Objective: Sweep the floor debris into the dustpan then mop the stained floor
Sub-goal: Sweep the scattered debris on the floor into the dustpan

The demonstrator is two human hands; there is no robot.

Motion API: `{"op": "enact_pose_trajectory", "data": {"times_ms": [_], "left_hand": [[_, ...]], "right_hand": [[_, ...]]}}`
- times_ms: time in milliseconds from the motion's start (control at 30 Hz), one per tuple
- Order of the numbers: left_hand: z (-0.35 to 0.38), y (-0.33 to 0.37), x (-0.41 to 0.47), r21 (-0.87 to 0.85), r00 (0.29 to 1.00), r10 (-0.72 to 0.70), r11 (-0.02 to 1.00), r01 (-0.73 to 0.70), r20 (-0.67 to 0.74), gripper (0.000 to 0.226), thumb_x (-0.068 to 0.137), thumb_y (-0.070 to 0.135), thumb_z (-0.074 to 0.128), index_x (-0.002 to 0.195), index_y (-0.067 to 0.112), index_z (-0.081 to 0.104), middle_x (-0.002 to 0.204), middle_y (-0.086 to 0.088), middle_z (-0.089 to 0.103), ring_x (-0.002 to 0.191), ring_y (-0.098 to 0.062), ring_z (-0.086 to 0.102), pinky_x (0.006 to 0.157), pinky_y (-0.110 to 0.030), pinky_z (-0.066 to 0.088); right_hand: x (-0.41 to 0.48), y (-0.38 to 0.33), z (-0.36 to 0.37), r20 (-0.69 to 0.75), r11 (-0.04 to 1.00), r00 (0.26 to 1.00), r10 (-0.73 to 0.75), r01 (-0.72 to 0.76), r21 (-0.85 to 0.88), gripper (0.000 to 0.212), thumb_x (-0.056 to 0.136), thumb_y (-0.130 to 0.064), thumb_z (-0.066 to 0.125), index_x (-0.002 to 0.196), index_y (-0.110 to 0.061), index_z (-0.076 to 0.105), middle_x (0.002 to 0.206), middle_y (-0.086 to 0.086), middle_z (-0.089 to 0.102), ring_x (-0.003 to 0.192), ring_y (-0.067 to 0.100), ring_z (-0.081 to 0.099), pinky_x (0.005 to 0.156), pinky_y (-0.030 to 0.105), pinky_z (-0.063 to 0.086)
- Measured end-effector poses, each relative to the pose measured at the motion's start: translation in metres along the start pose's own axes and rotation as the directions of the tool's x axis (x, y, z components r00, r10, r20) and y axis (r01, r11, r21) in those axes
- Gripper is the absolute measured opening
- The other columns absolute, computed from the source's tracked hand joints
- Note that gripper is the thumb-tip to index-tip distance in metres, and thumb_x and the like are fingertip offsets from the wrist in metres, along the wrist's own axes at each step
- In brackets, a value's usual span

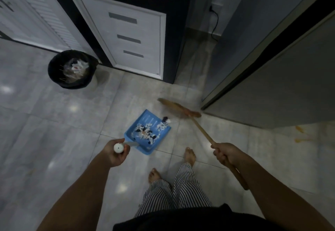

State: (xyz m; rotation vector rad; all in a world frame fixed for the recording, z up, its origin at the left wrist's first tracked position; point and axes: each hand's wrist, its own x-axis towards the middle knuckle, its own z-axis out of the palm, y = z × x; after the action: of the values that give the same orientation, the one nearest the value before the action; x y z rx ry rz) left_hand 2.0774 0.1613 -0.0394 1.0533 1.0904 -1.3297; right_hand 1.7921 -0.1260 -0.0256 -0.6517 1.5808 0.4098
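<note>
From up here I see mostly grey tiled floor [54, 122], with a tall grey appliance [272, 67] on my right and a white drawer cabinet [130, 37] ahead. A black bin [54, 73], already holding rubbish, stands just left of that cabinet, well apart from where I'm working. Orange stains [301, 134] mark the floor by the appliance's base; I judge they are the mopping job, not yet begun.

The blue dustpan [145, 127] sits flat on the floor in front of my bare feet, mouth turned toward the broom [179, 109] so the sweepings run straight in. My left hand [113, 153] is wrapped around the top of its upright handle, pinning it so it won't slide. My right hand [224, 153] is closed round the wooden broomstick, angling the blurred bristles just beyond the pan's lip.

Most debris [146, 131] lies inside the pan; one small clump [165, 120] rests at the lip, seemingly the last bit to flick in.
</note>
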Motion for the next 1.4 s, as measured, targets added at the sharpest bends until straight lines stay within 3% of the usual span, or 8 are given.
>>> {"op": "enact_pose_trajectory", "data": {"times_ms": [167,300,533,700,900,1200,1333,1400], "left_hand": [[-0.016,0.003,-0.010,0.085,1.000,-0.017,0.996,0.018,-0.016,0.026,0.097,0.025,0.047,0.092,-0.001,0.046,0.046,-0.011,0.050,0.032,-0.015,0.055,0.036,-0.019,0.051],[-0.015,0.007,-0.014,0.151,0.999,-0.024,0.988,0.029,-0.034,0.027,0.098,0.025,0.047,0.090,-0.001,0.046,0.045,-0.011,0.050,0.030,-0.015,0.054,0.035,-0.019,0.051],[-0.004,0.010,-0.013,0.209,0.999,-0.003,0.978,0.010,-0.034,0.027,0.098,0.025,0.047,0.090,-0.001,0.046,0.045,-0.010,0.049,0.029,-0.014,0.054,0.035,-0.019,0.050],[0.008,0.001,-0.020,0.265,1.000,0.010,0.964,-0.005,-0.020,0.026,0.098,0.024,0.046,0.087,0.001,0.046,0.043,-0.010,0.049,0.029,-0.014,0.053,0.034,-0.019,0.050],[0.039,-0.013,-0.036,0.340,1.000,-0.025,0.940,0.019,0.012,0.027,0.097,0.023,0.048,0.089,-0.002,0.047,0.044,-0.012,0.050,0.028,-0.017,0.054,0.034,-0.022,0.050],[0.113,-0.058,-0.013,0.501,0.999,-0.038,0.864,0.041,-0.015,0.026,0.098,0.021,0.049,0.088,-0.003,0.047,0.044,-0.013,0.050,0.029,-0.017,0.053,0.033,-0.021,0.049],[0.122,-0.068,0.007,0.506,0.999,-0.019,0.862,0.037,-0.040,0.025,0.098,0.022,0.049,0.091,-0.002,0.047,0.049,-0.013,0.051,0.030,-0.016,0.054,0.034,-0.021,0.050],[0.125,-0.072,0.014,0.501,0.999,-0.014,0.865,0.036,-0.046,0.024,0.099,0.021,0.048,0.091,-0.001,0.047,0.054,-0.013,0.051,0.031,-0.016,0.055,0.035,-0.021,0.051]], "right_hand": [[0.011,0.009,0.003,-0.008,0.980,0.996,0.086,-0.083,0.178,0.041,0.105,-0.021,0.034,0.066,-0.011,0.037,0.029,-0.003,0.031,0.016,0.006,0.023,0.025,0.004,0.018],[0.018,0.024,0.035,0.058,0.974,0.981,0.186,-0.192,0.123,0.045,0.103,-0.020,0.033,0.060,-0.009,0.038,0.029,-0.001,0.032,0.015,0.009,0.023,0.026,0.004,0.019],[0.009,0.043,0.069,0.250,0.960,0.943,0.221,-0.255,0.116,0.042,0.102,-0.034,0.045,0.067,-0.011,0.044,0.037,-0.001,0.040,0.021,0.007,0.029,0.023,0.009,0.022],[-0.019,0.035,0.044,0.196,0.972,0.968,0.155,-0.185,0.148,0.040,0.104,-0.027,0.040,0.068,-0.010,0.044,0.035,-0.001,0.037,0.020,0.006,0.027,0.023,0.008,0.020],[-0.050,0.040,-0.016,0.128,0.937,0.984,0.121,-0.156,0.312,0.042,0.106,-0.027,0.037,0.069,-0.009,0.043,0.034,0.000,0.038,0.018,0.007,0.028,0.023,0.006,0.021],[-0.021,0.092,-0.074,-0.005,0.852,0.989,0.151,-0.128,0.508,0.042,0.103,-0.019,0.039,0.061,-0.011,0.039,0.032,0.002,0.035,0.016,0.009,0.025,0.028,0.005,0.021],[-0.001,0.113,-0.077,-0.027,0.853,0.985,0.171,-0.134,0.504,0.037,0.101,-0.013,0.038,0.064,-0.011,0.042,0.042,0.002,0.041,0.020,0.009,0.032,0.028,0.008,0.026],[0.001,0.120,-0.067,0.049,0.856,0.977,0.208,-0.206,0.474,0.037,0.102,-0.016,0.039,0.065,-0.010,0.043,0.049,0.001,0.042,0.021,0.008,0.033,0.028,0.008,0.026]]}}
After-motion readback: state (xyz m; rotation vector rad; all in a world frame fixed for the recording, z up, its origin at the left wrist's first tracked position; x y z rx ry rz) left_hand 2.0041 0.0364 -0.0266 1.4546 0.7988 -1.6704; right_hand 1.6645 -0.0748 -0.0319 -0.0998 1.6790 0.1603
